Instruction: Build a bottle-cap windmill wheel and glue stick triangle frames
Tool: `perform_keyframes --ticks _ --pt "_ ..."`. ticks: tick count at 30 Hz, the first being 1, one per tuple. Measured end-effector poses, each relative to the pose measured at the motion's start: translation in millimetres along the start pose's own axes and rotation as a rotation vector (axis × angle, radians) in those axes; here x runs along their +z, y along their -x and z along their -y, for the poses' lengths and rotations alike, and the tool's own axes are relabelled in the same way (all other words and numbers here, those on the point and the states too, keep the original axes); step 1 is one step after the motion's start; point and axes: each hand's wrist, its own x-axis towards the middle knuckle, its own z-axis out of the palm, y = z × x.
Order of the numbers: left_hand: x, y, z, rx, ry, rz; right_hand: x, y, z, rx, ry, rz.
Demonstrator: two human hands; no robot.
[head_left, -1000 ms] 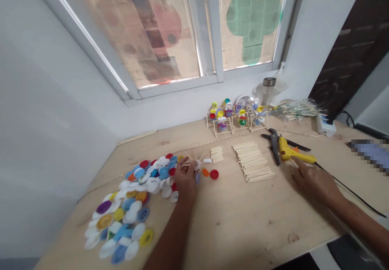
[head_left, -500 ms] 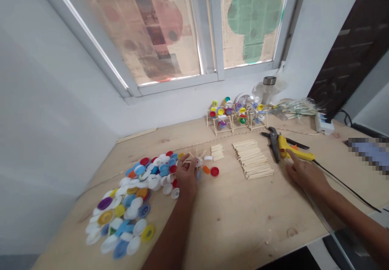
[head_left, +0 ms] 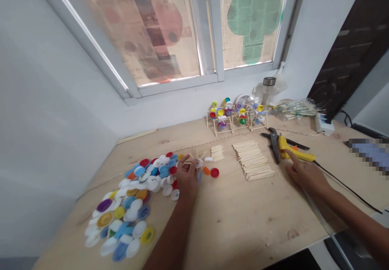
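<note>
My left hand [head_left: 187, 174] is closed on a small spoked wheel [head_left: 198, 163], a pale round hub with thin wooden sticks and bottle caps on some of their ends. A white, an orange and a blue cap show around it. My right hand [head_left: 306, 176] is at the rear of a yellow glue gun [head_left: 299, 153] lying on the table, its index fingertip against the gun. A long clear glue stick [head_left: 325, 219] runs from under this hand over the table's front edge; the curled fingers appear closed on it, though the grip is partly hidden. A red cap [head_left: 214, 172] lies beside the wheel.
Loose bottle caps [head_left: 130, 205] spread over the left side. Short sticks [head_left: 217, 153] and longer sticks [head_left: 253, 160] lie in the middle. Black-handled pliers [head_left: 274, 144] touch the gun area. Stick frames with cap wheels [head_left: 223, 126] stand at the back. A power cord [head_left: 346, 187] trails right.
Both hands keep nearly the same places. The wheel in my left hand is turned slightly, and my right hand has shifted a little left against the glue gun.
</note>
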Motion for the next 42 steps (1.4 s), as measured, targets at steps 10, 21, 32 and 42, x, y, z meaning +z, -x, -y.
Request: perform_keyframes --ticks 10,21,32,42 --pt "0.9 1.7 -2.0 -0.014 0.006 0.001 3.4 -0.9 -0.6 0.006 -0.030 -0.008" --pt "0.7 0.0 -0.7 -0.009 -0.004 0.001 -3.1 -0.4 7.5 0.041 0.021 0.002" --pt "2.0 6.8 -6.7 -0.012 0.024 0.019 -7.7 -6.1 21.8 0.124 0.035 0.000" --pt "1.5 7.9 -4.9 0.011 0.015 0.031 -7.5 1.8 28.0 0.118 0.064 -0.069"
